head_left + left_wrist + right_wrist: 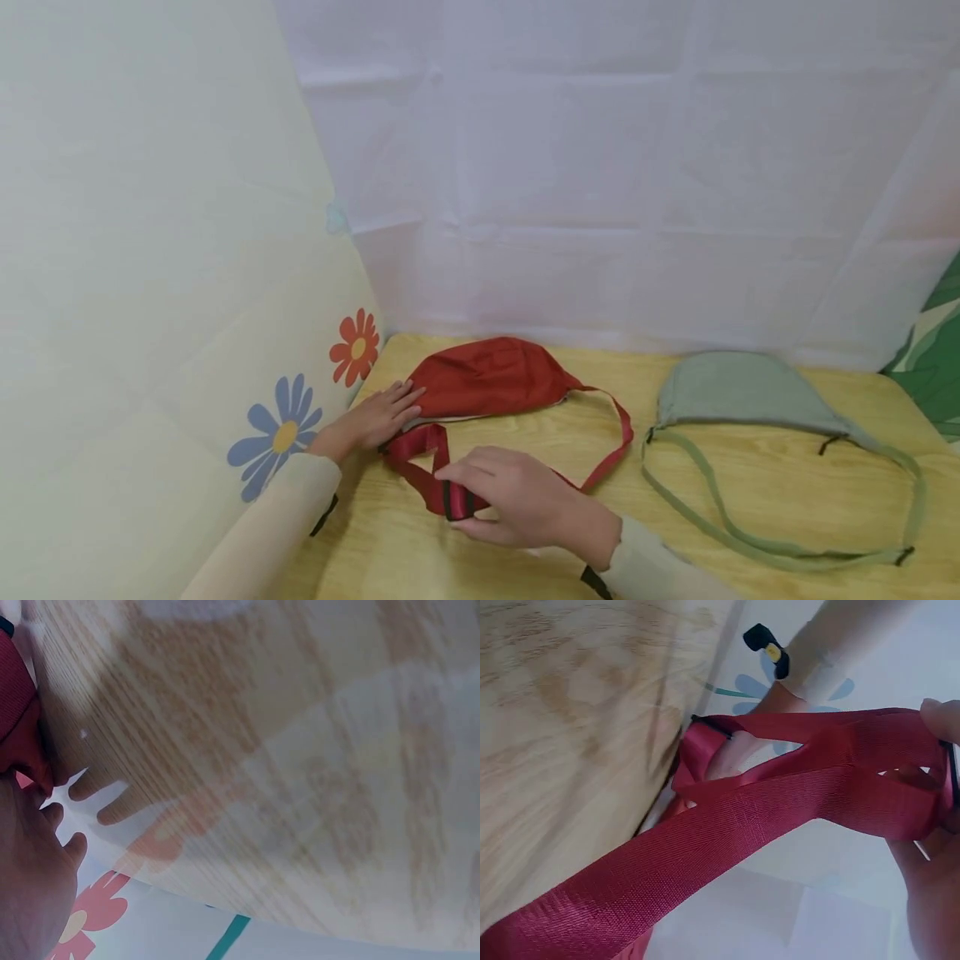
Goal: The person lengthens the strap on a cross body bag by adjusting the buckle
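Note:
A red waist bag [491, 379] lies at the back left of the wooden table, its strap [705, 847] looping toward the front. Straight, spread fingers of my left hand [381, 414] rest on the bag's left end; in the left wrist view the left hand [37, 877] shows only in part, beside the red fabric [19, 712]. With thumb and fingers my right hand [525, 500] pinches the strap at its dark-edged buckle [457, 500]. Seen from the right wrist, the strap is raised and folded into a loop, and the right hand [937, 892] is partly cut off.
A grey-green waist bag [750, 392] lies to the right on the table [397, 558], its green strap [787, 554] spread toward the front. A white wall with printed flowers [285, 437] stands close on the left. White cloth [562, 167] hangs behind the table.

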`<state>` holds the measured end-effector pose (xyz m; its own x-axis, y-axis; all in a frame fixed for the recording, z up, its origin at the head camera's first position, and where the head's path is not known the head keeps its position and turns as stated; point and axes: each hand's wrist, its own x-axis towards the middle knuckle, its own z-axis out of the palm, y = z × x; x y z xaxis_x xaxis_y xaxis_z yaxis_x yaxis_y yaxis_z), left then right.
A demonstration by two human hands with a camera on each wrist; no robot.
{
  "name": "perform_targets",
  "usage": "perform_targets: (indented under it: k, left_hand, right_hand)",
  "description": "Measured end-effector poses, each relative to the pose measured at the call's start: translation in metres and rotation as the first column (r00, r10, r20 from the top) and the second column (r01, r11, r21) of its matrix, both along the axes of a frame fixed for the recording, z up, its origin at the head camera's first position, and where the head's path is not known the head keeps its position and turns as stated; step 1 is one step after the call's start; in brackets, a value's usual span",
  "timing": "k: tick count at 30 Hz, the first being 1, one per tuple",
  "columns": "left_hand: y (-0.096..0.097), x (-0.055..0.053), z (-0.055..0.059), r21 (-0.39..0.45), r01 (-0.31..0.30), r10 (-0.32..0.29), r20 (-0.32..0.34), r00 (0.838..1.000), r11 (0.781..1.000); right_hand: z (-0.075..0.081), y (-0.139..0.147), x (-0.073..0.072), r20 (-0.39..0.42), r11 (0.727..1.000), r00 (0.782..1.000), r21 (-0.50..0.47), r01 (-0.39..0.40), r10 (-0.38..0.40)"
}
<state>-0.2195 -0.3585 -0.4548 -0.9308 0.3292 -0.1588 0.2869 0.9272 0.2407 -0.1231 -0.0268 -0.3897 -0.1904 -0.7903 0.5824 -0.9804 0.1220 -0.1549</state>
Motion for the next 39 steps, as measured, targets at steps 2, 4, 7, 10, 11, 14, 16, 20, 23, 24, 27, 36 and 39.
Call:
perform_targets:
  k: [2, 4, 7, 10, 11, 14, 16, 20, 23, 24, 27, 36, 39]
  left_hand:
    - [0.002, -0.001, 0.001, 0.001, 0.002, -0.002, 0.004, 1.000, 1.000]
    - [0.002, -0.001, 0.001, 0.004, 0.010, -0.010, 0.002, 1.000, 1.000]
    - [0.002, -0.001, 0.000, 0.015, 0.027, -0.027, -0.003, 1.000, 1.000]
    - [-0.001, 0.000, -0.003, 0.019, 0.036, -0.036, -0.010, 0.999, 0.999]
    - [-0.001, 0.000, -0.003, 0.018, 0.034, -0.034, -0.010, 0.999, 0.999]
    - [-0.001, -0.001, -0.003, 0.023, 0.017, -0.017, -0.001, 1.000, 1.000]
    - [0.001, -0.001, -0.004, 0.021, 0.009, -0.009, 0.004, 1.000, 1.000]
    - [0.002, -0.003, -0.004, 0.004, 0.009, -0.009, 0.015, 1.000, 1.000]
    - [0.003, -0.003, -0.004, -0.001, 0.021, -0.021, 0.016, 1.000, 1.000]
    - [0.003, -0.004, -0.005, -0.003, 0.023, -0.023, 0.015, 1.000, 1.000]
    - [0.002, -0.005, -0.006, 0.003, 0.034, -0.034, 0.001, 0.999, 0.999]
    - [0.003, -0.013, -0.001, -0.072, 0.076, -0.080, -0.051, 0.995, 0.994]
    - [0.004, -0.016, 0.002, -0.104, 0.096, -0.104, -0.072, 0.992, 0.990]
  right_hand:
    - [0.005, 0.004, 0.000, 0.001, 1.000, 1.000, -0.025, -0.015, 0.016]
    - [0.010, 0.008, 0.001, -0.013, 0.998, 0.999, -0.051, -0.030, 0.029]
    - [0.016, 0.012, 0.002, -0.034, 0.995, 0.998, -0.086, -0.057, 0.054]
    - [0.021, 0.015, 0.005, -0.033, 0.989, 0.996, -0.121, -0.090, 0.086]
    - [0.022, 0.016, 0.006, -0.034, 0.986, 0.995, -0.133, -0.100, 0.096]
    - [0.023, 0.017, 0.008, -0.043, 0.978, 0.991, -0.160, -0.131, 0.125]
    - [0.023, 0.018, 0.010, -0.052, 0.973, 0.987, -0.169, -0.156, 0.149]
    - [0.023, 0.017, 0.015, -0.077, 0.963, 0.976, -0.163, -0.214, 0.204]
    - [0.022, 0.017, 0.017, -0.093, 0.960, 0.971, -0.153, -0.233, 0.221]
    - [0.023, 0.016, 0.018, -0.093, 0.960, 0.971, -0.151, -0.234, 0.222]
    - [0.023, 0.015, 0.018, -0.090, 0.961, 0.971, -0.152, -0.231, 0.219]
    - [0.010, 0.008, 0.021, -0.042, 0.978, 0.978, -0.027, -0.206, 0.205]
    - [0.003, 0.006, 0.021, -0.015, 0.977, 0.980, 0.079, -0.198, 0.200]
